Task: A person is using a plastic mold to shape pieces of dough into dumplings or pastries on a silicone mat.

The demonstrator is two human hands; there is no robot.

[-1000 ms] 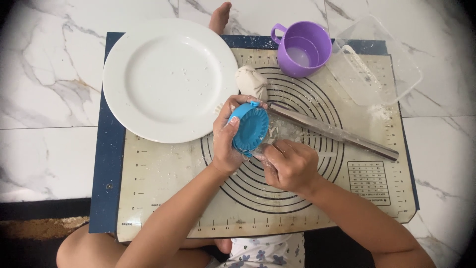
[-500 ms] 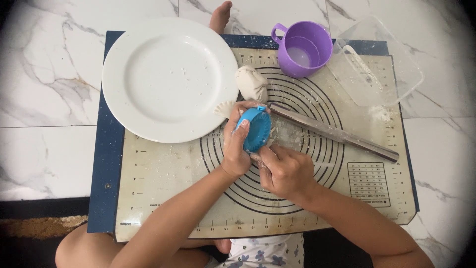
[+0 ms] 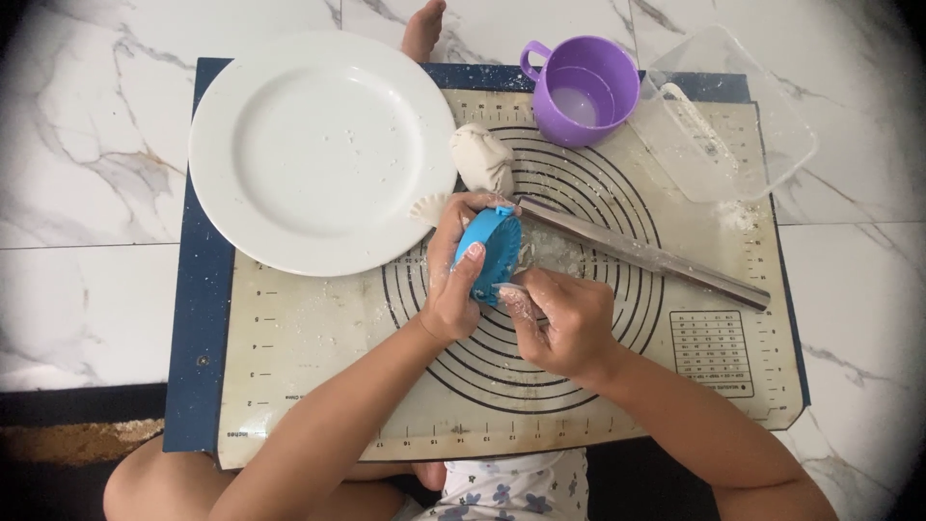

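A blue dumpling press [image 3: 490, 253] is clasped, folded shut, in the left hand [image 3: 455, 280] above a ringed baking mat [image 3: 318, 386]; its lower edge is pinched by the right hand [image 3: 564, 323]; the mat is spread over a white marble floor [image 3: 87, 193], with a white plate [image 3: 318, 150], dough lump [image 3: 482, 159], rolling pin [image 3: 646, 256] and purple cup [image 3: 584, 92] set upon it.

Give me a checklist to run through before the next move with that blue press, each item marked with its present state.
1. Left hand grips the blue dumpling press firmly: ok.
2. Right hand fingertips at the press's lower edge: ok.
3. Press fully folded shut: cannot tell.
4. White plate has bare room for a piece: ok.
5. Rolling pin lies clear of both hands on the mat: ok.
6. Dough lump stays within reach beside the plate: ok.
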